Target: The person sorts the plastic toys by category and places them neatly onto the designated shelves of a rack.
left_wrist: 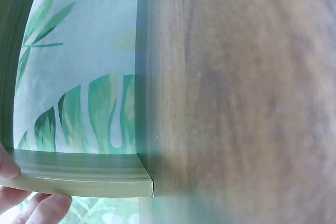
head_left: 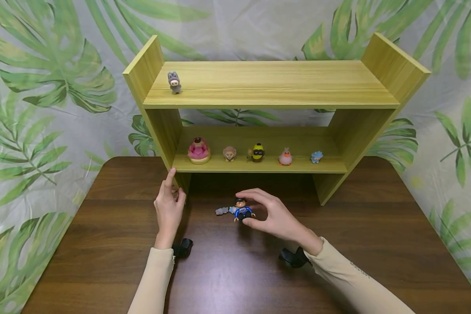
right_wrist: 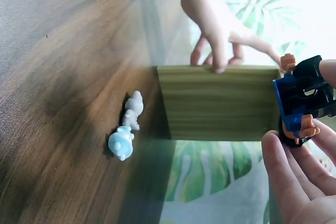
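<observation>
My right hand [head_left: 276,216] pinches a small toy figure [head_left: 241,211] with dark hair, a blue top and black legs, between thumb and fingertips above the table. In the right wrist view the toy figure [right_wrist: 304,98] is seen from below, head toward the fingers. Beneath it lie two small figurines on the tabletop, a grey figurine [right_wrist: 135,109] and a light blue figurine [right_wrist: 121,143], end to end. With thumb on one face and fingers on the other, my left hand [head_left: 169,213] holds the left side panel of the wooden shelf [head_left: 271,106] near its lower board.
The top board carries a grey figurine [head_left: 174,83] at its left. Along the lower board stand a pink bear [head_left: 199,151], a beige figurine [head_left: 229,153], a yellow figurine [head_left: 257,152], a pale pink duck-billed figurine [head_left: 285,157] and a blue figurine [head_left: 316,157]. A leaf-patterned cloth [head_left: 43,109] hangs behind.
</observation>
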### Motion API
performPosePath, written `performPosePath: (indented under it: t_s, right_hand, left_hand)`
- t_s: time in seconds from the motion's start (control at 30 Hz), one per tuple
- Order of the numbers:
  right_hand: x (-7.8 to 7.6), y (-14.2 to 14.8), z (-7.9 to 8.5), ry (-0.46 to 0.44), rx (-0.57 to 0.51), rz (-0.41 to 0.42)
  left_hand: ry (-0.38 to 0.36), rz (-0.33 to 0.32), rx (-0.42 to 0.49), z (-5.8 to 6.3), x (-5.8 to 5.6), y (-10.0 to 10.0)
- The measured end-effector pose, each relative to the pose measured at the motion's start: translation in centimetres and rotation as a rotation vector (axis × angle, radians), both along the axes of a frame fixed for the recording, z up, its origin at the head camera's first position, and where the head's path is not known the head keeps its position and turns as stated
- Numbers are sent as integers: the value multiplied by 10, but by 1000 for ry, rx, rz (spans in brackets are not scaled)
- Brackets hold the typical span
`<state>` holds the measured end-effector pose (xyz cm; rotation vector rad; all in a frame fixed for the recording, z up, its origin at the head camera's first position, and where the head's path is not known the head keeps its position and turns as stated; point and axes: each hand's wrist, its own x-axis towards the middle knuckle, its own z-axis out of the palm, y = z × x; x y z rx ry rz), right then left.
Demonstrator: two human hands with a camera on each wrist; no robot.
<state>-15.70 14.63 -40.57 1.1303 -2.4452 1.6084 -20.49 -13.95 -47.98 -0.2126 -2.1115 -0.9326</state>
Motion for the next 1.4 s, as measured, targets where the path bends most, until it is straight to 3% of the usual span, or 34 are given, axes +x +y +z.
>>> performPosePath:
  t_s: [0.27, 0.57, 0.87, 1.4]
  right_hand:
    - [1, -2, 2, 33, -29, 10]
    - [11, -7, 30, 84, -75, 21]
    - [0, -1, 15, 72, -111, 28]
    - [0, 0, 31, 110, -152, 54]
  left_hand:
    - [5, 3, -4, -2, -1, -1]
    - [-6, -1, -2, -3, -1, -1]
    - [-12, -3, -1, -2, -1, -1]
    - [-7, -5, 3, -1, -1, -1]
